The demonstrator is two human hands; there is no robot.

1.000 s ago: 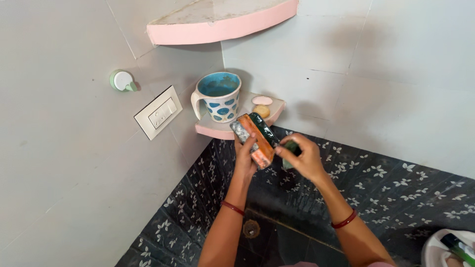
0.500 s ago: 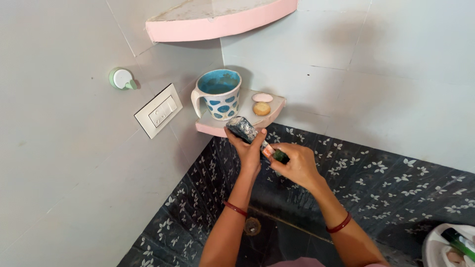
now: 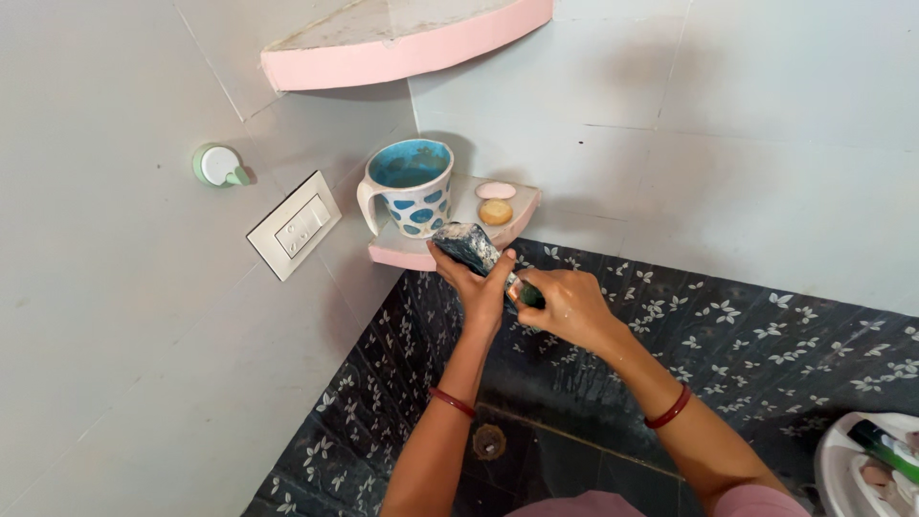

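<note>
My left hand (image 3: 476,280) grips a dark, shiny pouch (image 3: 466,242) held just in front of the lower pink corner shelf (image 3: 402,254). My right hand (image 3: 567,304) is closed around the pouch's lower end, where a dark green part (image 3: 528,295) shows between the fingers. Both hands meet at chest height before the wall corner. A white mug with blue dots (image 3: 410,189) stands on the shelf, and next to it lie a pink soap piece (image 3: 495,191) and a small orange soap piece (image 3: 495,212).
An upper pink corner shelf (image 3: 412,53) juts out above. On the left wall are a white switch plate (image 3: 293,226) and a round green-white fitting (image 3: 219,165). Dark floral tiles (image 3: 766,335) cover the lower wall. A white basin (image 3: 857,469) holding a green tube sits bottom right.
The pouch has turned from showing its orange face to its dark side. Both hands have moved slightly up and closer to the shelf edge.
</note>
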